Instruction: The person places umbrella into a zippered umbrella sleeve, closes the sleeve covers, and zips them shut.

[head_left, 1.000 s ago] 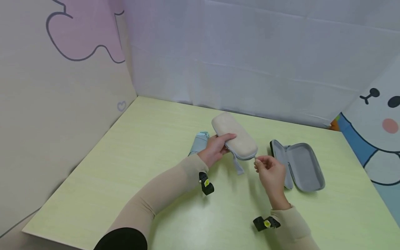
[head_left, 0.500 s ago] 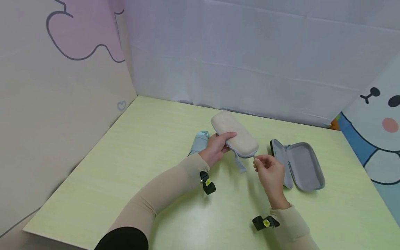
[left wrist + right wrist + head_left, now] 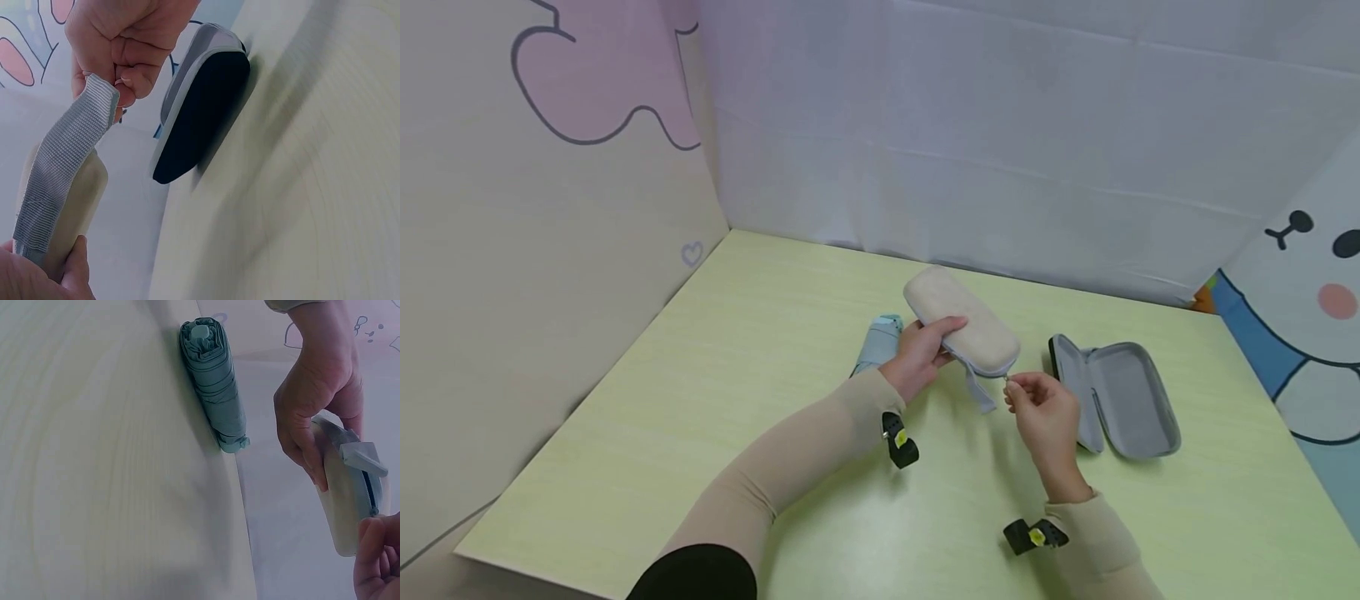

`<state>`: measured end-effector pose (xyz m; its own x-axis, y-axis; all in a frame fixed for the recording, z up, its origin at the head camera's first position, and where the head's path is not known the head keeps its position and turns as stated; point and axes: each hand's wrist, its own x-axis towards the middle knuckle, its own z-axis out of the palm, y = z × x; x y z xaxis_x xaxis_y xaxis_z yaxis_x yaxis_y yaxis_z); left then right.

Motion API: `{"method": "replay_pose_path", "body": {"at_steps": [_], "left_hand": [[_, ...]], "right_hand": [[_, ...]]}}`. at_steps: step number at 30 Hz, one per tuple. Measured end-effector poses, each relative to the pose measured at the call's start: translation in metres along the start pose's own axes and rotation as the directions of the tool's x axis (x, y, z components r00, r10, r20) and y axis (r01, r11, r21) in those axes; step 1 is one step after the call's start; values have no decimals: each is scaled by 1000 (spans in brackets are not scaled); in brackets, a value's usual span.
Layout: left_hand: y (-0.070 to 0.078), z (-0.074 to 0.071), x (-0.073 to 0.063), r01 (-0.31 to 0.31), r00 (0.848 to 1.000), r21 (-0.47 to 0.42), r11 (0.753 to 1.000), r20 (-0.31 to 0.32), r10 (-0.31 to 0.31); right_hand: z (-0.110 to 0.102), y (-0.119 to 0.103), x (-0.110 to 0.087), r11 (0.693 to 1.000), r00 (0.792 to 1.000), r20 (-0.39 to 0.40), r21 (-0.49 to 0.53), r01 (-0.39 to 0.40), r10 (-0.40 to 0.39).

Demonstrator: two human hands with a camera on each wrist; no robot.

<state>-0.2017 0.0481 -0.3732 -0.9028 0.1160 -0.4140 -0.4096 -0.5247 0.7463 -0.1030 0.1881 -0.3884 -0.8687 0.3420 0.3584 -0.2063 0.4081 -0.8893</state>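
My left hand (image 3: 917,358) grips a cream hard-shell zip case (image 3: 970,321) by its near long side, thumb on top, and holds it tilted above the table. A grey-blue strap (image 3: 65,169) hangs from the case beside that hand. At the case's near right end, the thumb and fingers of my right hand (image 3: 1047,421) pinch the small zipper pull (image 3: 1007,377). The zipper (image 3: 370,490) runs along the case's narrow side in the right wrist view. Whatever is inside the case is hidden.
An unfolded grey-lined case (image 3: 1131,400) with a dark outer shell lies right of my right hand. A rolled blue-green folding umbrella (image 3: 215,387) lies behind my left wrist. White walls with cartoon prints border the pale yellow table (image 3: 760,308).
My right hand has shifted slightly left with the zipper pull. The strap has swung a little to the right, and the case has moved slightly up in the head view.
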Motion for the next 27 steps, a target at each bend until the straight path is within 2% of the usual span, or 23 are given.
{"method": "replay_pose_path", "body": {"at_steps": [7, 12, 27], "left_hand": [[-1, 1, 0, -9, 1000, -7, 1000, -22, 9], [-3, 2, -1, -20, 999, -25, 999, -36, 19], [-5, 2, -3, -53, 998, -43, 998, -35, 52]], "right_hand": [[1, 2, -1, 1000, 1000, 9, 15, -4, 4], [3, 4, -3, 1000, 1000, 16, 8, 23, -23], [4, 4, -4, 1000, 999, 31, 17, 20, -20]]}}
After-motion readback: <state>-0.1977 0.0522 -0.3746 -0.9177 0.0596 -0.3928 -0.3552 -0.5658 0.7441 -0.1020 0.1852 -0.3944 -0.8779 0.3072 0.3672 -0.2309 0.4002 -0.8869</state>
